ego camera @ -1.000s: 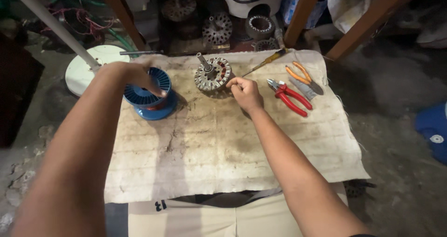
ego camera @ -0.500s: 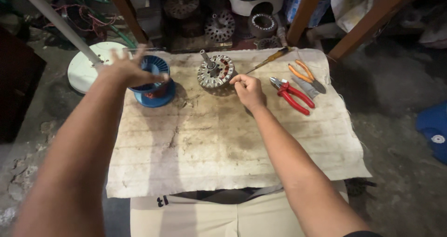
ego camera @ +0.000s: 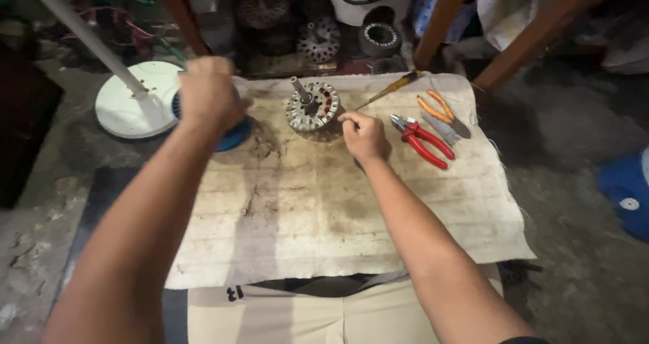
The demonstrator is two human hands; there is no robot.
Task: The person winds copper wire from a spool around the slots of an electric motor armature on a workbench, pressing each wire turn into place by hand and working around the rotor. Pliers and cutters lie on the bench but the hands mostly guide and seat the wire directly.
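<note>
left hand (ego camera: pixel 208 95) is curling shut over blue spool (ego camera: pixel 233 136), left of stator (ego camera: pixel 311 106). right hand (ego camera: pixel 363 135) is pinching closed just right of stator, contents can't tell. red pliers (ego camera: pixel 420 138) lying further right.

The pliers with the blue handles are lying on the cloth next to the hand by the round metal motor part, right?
Not quite. The pliers next to the right hand have red handles, not blue; the head view shows this. They do lie on the cloth, and that hand is beside the round metal motor part.
</note>
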